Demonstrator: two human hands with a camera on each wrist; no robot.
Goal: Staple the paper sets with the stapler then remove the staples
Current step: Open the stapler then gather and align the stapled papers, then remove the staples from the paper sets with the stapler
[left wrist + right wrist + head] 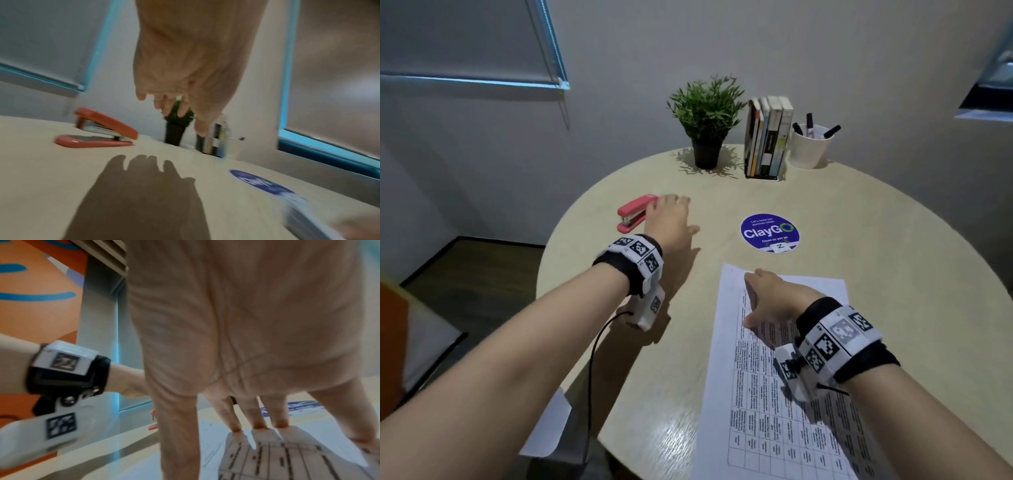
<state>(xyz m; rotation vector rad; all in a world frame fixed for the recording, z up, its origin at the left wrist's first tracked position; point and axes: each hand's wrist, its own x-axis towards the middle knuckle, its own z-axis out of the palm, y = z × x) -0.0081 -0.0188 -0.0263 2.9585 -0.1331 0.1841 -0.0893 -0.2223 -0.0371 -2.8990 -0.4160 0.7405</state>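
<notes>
Left hand [671,222] hovers slack-fingered just beside the stapler [632,213] — right hand [774,301] presses flat on the paper set [774,394].

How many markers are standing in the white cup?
3, all in the white cup at the far edge of the table, right of the books: left marker, middle marker, right marker. More may be hidden inside.
</notes>
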